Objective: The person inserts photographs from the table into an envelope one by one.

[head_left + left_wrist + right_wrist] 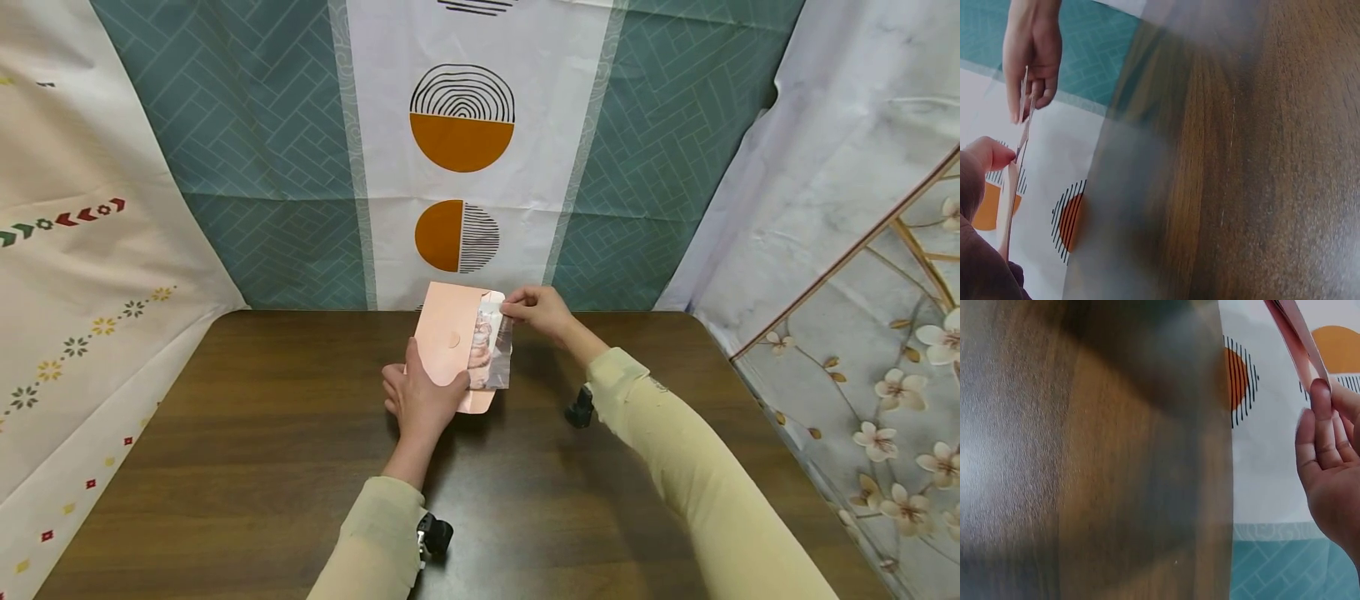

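A pale pink envelope (447,321) is held up above the table, its opening toward the right. My left hand (425,404) grips it from the lower left, thumb across the front and the other fingers behind. Out of the opening sticks a card (482,346) with a pink and white print, in what looks like a clear plastic sleeve (501,358). At its upper right corner my right hand (542,310) pinches the sleeved card between thumb and fingers. Seen almost edge-on in the left wrist view, the envelope (1009,212) shows little of its contents.
The brown wooden table (247,467) reaches back to a patterned cloth (292,150). Patterned cloths also hang along the left and right sides. A small black device is worn at each wrist.
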The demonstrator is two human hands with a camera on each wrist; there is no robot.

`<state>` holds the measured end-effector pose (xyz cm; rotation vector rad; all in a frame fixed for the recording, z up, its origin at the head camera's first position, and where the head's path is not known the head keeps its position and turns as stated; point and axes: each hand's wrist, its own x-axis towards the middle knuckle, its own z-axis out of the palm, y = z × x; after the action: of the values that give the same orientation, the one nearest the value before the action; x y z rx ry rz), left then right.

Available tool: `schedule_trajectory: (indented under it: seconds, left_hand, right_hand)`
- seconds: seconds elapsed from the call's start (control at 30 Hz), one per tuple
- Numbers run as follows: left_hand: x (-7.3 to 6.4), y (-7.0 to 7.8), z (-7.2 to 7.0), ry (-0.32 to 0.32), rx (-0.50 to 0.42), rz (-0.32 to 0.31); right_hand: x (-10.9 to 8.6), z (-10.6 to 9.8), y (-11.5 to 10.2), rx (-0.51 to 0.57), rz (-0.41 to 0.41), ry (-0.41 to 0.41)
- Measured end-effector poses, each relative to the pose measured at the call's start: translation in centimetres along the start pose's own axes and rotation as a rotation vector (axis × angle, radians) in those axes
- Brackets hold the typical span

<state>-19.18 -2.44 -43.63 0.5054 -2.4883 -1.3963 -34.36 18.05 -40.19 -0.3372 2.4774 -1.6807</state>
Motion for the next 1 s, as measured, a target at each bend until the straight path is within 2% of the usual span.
schedule_trajectory:
  seconds: [0.53, 0.7, 1.0]
  left_hand:
    - [0.0, 0.0, 0.2, 0.020, 0.007, 0.007]
    - [0.0, 0.0, 0.2, 0.039, 0.012, 0.023]
    - [0.1, -0.1, 0.3, 0.055, 0.007, 0.034]
  right_hand:
    - [0.0, 2.2, -0.6, -0.128, -0.028, 0.031]
    - [0.0, 1.7, -0.7, -0.139, -0.002, -0.013]
    - [-0.1, 0.1, -0.6, -0.058, 0.093, -0.159]
